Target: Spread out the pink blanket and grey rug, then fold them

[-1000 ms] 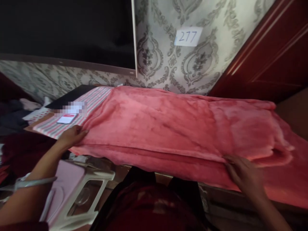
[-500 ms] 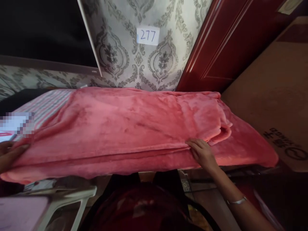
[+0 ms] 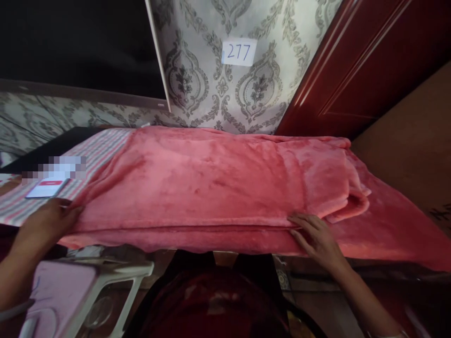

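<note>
A plush coral-pink blanket (image 3: 211, 183) lies spread along the table, its upper layer folded back at the front and ending in a rolled, looped bulge at the right. At its front left corner, my left hand (image 3: 47, 227) is closed on the edge, with the fingertips partly hidden. My right hand (image 3: 322, 241) pinches the front edge of the upper layer right of the middle, fingers above and thumb below.
A striped cloth (image 3: 102, 145) with a lit phone (image 3: 47, 188) lies at the left. Behind are a television (image 3: 81, 47) and a wall with a paper marked 277 (image 3: 238, 51). A cardboard box (image 3: 416, 141) stands right; a pale chair (image 3: 132, 272) is below left.
The view has swung left, so the scene sits further right. More of my left hand and the phone now shows. Both hands stay at the blanket's front edge.
</note>
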Demonstrator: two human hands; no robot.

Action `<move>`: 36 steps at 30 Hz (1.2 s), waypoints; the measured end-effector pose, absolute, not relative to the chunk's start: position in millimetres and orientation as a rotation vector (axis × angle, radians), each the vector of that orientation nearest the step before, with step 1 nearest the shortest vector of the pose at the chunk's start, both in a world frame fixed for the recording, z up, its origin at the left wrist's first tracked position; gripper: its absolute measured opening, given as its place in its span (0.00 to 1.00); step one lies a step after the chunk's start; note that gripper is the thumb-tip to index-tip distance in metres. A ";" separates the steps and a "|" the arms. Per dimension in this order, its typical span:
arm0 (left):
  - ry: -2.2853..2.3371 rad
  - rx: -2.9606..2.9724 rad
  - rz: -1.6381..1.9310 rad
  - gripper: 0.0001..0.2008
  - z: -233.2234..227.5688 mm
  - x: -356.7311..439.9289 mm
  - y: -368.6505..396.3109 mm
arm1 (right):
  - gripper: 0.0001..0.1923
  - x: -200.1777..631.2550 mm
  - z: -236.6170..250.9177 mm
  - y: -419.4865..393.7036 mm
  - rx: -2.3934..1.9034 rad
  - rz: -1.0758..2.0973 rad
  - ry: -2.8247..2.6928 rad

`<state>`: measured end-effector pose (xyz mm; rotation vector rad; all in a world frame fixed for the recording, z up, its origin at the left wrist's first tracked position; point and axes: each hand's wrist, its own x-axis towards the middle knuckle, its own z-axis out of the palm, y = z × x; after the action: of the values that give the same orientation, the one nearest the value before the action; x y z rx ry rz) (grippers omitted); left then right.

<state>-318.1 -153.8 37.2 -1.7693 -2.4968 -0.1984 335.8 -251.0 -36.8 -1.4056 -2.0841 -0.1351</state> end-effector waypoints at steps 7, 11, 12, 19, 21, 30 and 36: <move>-1.594 -2.572 -0.536 0.20 26.4 -192.6 -180.7 | 0.13 256.1 -9.7 -234.6 -1.234 -0.115 -2.126; -1.187 -2.858 -0.499 0.14 0.8 -148.9 -180.7 | 0.11 219.2 -17.2 -212.4 -1.123 0.004 -2.220; -1.156 -2.856 -0.505 0.14 -3.5 -145.7 -180.2 | 0.11 215.0 -20.8 -208.6 -1.120 0.022 -2.231; -1.044 -2.786 -0.646 0.16 -11.8 -153.5 -181.1 | 0.12 212.0 -39.5 -209.2 -1.092 0.010 -2.138; -1.047 -2.793 -0.671 0.15 -7.8 -154.4 -183.4 | 0.11 213.2 -36.3 -211.8 -1.072 0.053 -2.159; -1.370 -2.732 -0.549 0.22 0.2 -128.7 -165.9 | 0.21 198.2 -8.5 -180.1 -1.142 0.032 -2.245; -1.454 -2.723 -0.365 0.27 -29.7 -122.0 -163.0 | 0.32 183.7 -34.1 -170.9 -1.313 0.231 -2.529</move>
<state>-122.0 -163.0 -29.7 -2.7230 -1.4541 -0.3649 183.7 -170.9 -34.1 -1.3127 -2.5291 0.2305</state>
